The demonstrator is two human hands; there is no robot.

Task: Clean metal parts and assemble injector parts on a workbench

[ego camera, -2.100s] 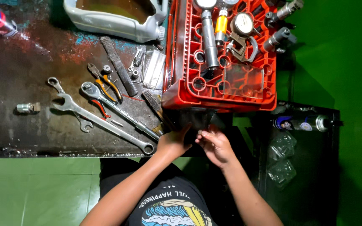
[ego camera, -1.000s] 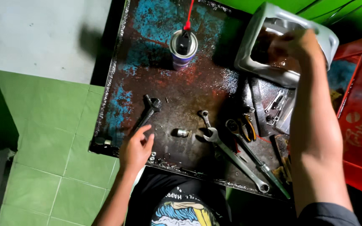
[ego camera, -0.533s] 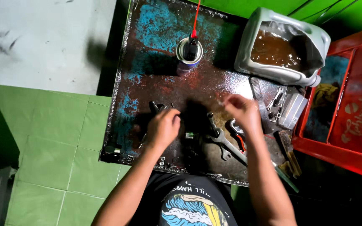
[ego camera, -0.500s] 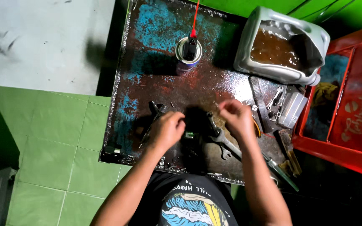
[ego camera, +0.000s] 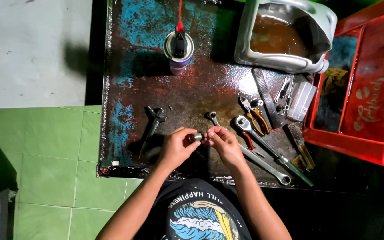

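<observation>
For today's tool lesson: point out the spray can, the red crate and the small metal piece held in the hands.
spray can [ego camera: 178,46], head view, its top cap.
red crate [ego camera: 370,95], head view, its side wall.
small metal piece [ego camera: 197,137], head view, its shiny end.

The person wears a black short-sleeved T-shirt [ego camera: 201,213] with a large print on the chest: an arc of pale lettering above a picture in blue, white and yellow, with wave-like curls and a slanting yellow stripe. The forearms are bare from the elbow down. The left hand [ego camera: 176,149] and right hand [ego camera: 223,144] wear no gloves, rings or watch.
</observation>
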